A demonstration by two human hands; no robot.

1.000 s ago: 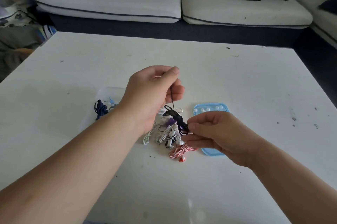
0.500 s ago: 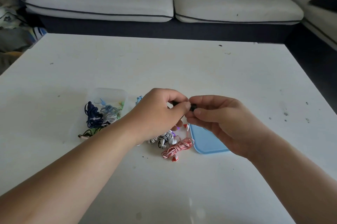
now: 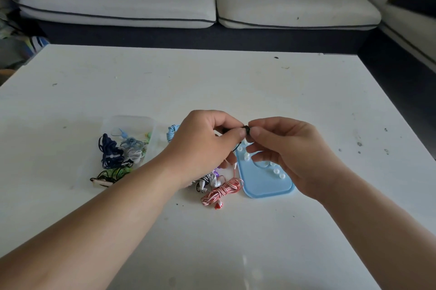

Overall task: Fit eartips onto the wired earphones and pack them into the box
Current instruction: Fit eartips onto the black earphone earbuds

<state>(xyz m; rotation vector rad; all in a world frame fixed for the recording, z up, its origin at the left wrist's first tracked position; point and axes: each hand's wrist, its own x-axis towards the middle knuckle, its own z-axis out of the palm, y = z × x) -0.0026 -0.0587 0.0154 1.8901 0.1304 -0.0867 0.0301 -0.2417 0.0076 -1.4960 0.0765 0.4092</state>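
The left hand (image 3: 203, 148) and right hand (image 3: 290, 150) are bare, like both forearms, the fingers (image 3: 240, 134) short-nailed.

No text, label, brand, number or sign can be read anywhere in this view.

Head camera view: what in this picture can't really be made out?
1. The black earbud: fingertips of the left hand and right hand pinch and cover most of it, so whether an eartip is fitted cannot be told.
2. The blue lid: the right hand hides its far part, so the clear eartips cannot be counted.
3. The earphone pile: largely covered by the left wrist.
4. The clear box: its tangled cables are too small to separate.
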